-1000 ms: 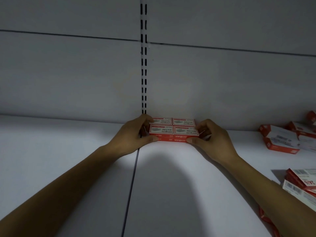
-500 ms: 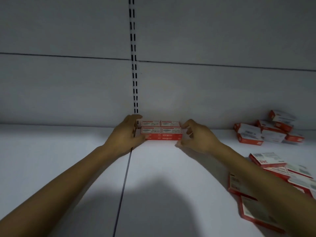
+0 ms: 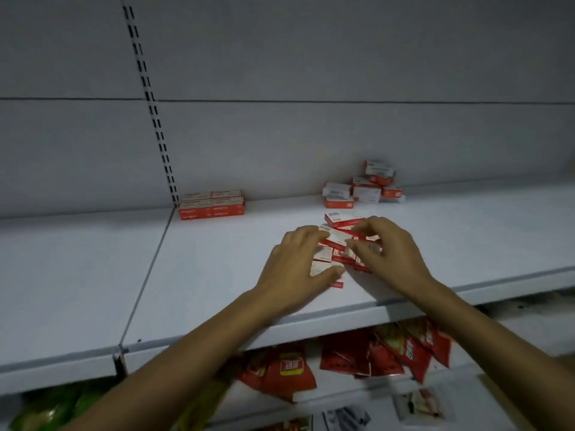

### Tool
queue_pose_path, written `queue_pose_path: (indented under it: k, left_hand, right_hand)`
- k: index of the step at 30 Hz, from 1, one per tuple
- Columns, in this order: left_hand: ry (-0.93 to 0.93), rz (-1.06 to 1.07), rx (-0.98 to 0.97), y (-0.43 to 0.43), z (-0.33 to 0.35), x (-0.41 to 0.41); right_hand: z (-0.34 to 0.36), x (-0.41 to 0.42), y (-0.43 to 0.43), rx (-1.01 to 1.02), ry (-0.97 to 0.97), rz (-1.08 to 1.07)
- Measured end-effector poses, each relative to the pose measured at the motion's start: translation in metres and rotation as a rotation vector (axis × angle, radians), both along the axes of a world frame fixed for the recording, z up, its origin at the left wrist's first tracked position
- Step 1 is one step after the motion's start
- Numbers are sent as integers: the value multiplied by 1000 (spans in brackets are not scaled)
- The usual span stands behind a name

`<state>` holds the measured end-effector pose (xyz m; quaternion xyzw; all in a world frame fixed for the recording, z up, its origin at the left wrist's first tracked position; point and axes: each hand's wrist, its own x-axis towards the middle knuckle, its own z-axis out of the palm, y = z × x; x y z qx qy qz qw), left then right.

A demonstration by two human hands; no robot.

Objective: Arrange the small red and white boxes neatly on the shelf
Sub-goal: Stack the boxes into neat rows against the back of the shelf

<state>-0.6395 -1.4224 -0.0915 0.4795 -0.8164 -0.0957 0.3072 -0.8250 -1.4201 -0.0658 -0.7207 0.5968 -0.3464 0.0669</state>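
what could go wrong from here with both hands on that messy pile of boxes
1. The loose boxes between the left hand and right hand lie overlapped at odd angles, so scooping several at once may let some slip out.
2. The pile sits fairly near the shelf edge; a pushed box could drop onto the red packets below.
3. Carrying an uneven handful to the neat block might knock it askew.
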Motion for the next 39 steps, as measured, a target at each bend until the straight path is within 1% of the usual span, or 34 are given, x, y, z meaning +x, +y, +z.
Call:
queue_pose_path:
  k: [2,5,7,11,14,17,19,21,25,28,30,32,35,37,39]
  left_hand:
    - [-46,29,26,11,-10,-9]
    - [-164,71,29,19,-19,-12]
    - [-168,90,5,21,-17,-12]
    - [-120,88,9,22,-17,-12]
    - [-35,67,91,22,-18,-9]
    - [27,53,145,21,-15,-8]
    - [79,43,199,23,-11,-9]
    - [107,27,248,25,-7,-9]
    - [107,-6,268,24,-3,-5]
    - [163,-14,295,24,-5,-5]
    - [261,-13,315,24,-5,-5]
    - [387,3,323,24,-4,-4]
    - [595,14,399,22,-3,0]
    - [718,-5,467,22,-2,2]
    - [815,-6,494,21,-1,1]
  right_hand:
    - [-18,-15,12,-57,15,-40]
    - [-41,-29,25,-70,29,-84]
    - [-49,-32,28,-84,38,-112]
    - [-50,-31,24,-86,78,-123]
    - [-52,-32,20,-57,148,-98]
    - [-53,-35,19,-78,113,-114]
    - [-56,-39,22,-112,115,-205]
    - [-58,-42,26,-81,135,-272]
    - [-60,-40,34,-65,83,-206]
    - [-60,-45,41,-41,16,-166]
    - [-59,-50,46,-32,-62,-157]
    - [-57,-51,54,-65,-206,-128]
    - [-47,-46,69,-101,-556,-133]
    - [-37,-39,74,-49,-828,-150]
    - [-26,-32,75,41,-1075,-151]
